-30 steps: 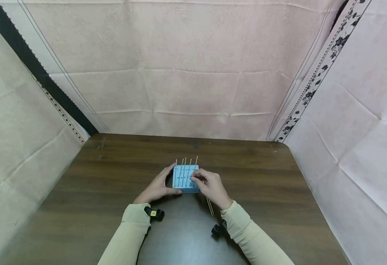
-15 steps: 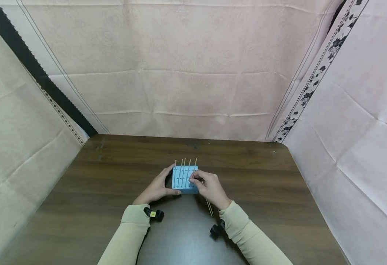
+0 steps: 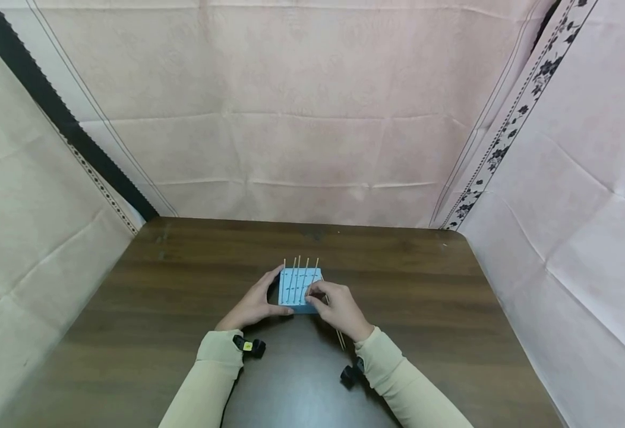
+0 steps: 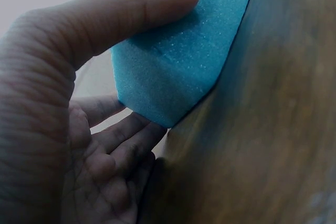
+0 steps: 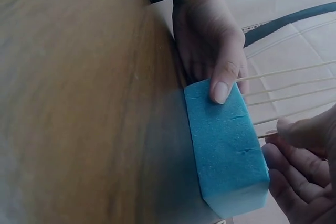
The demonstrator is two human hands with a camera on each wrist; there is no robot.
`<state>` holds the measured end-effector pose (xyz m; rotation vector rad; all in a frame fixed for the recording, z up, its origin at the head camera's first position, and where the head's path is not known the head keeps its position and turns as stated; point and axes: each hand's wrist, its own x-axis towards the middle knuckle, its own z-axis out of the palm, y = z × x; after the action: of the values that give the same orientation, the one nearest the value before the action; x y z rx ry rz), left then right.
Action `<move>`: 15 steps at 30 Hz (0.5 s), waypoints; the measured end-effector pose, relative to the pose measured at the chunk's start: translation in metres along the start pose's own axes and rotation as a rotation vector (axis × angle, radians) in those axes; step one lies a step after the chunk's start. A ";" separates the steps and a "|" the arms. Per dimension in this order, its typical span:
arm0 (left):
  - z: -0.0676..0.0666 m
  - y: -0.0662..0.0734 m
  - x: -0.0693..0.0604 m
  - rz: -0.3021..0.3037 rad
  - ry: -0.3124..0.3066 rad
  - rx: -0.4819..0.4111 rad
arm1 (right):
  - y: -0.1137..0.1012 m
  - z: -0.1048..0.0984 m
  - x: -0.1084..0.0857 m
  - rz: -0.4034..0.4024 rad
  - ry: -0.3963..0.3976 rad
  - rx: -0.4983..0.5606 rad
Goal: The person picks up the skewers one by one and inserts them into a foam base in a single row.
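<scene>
A light blue foam block (image 3: 304, 308) stands on the table, with several thin wooden skewers (image 5: 289, 70) rising from its top in a row. My left hand (image 3: 256, 301) holds the block at its left end; in the left wrist view the thumb (image 4: 157, 6) presses the front face while the fingers reach round the far side. At the block's right part, my right hand (image 3: 340, 306) pinches another skewer (image 5: 268, 135) between thumb and forefinger, low down by the top face. Its lower end is hidden.
Loose skewers (image 3: 341, 340) lie on the brown wooden table (image 3: 184, 309) right of the block, partly under my right hand. Pale cloth (image 3: 302, 119) hangs behind and on both sides of the table. Each wrist wears a black camera (image 3: 257, 348).
My right hand has come slightly lower and nearer to me, and more of the block's top right corner shows. The left hand and block have hardly moved.
</scene>
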<state>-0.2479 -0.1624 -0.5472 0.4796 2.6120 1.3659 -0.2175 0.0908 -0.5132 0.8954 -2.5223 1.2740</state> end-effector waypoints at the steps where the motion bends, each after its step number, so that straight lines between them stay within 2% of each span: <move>1: 0.001 0.000 0.000 -0.005 -0.001 0.001 | -0.001 -0.001 0.000 0.002 0.002 0.005; 9: 0.001 0.002 -0.001 -0.017 -0.004 -0.003 | -0.006 -0.008 0.000 -0.047 0.042 0.039; 15: 0.000 0.004 -0.001 -0.014 0.000 -0.004 | -0.005 -0.011 0.001 -0.083 0.013 0.008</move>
<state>-0.2460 -0.1606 -0.5442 0.4603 2.6073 1.3666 -0.2163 0.0970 -0.5024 0.9801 -2.4444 1.2617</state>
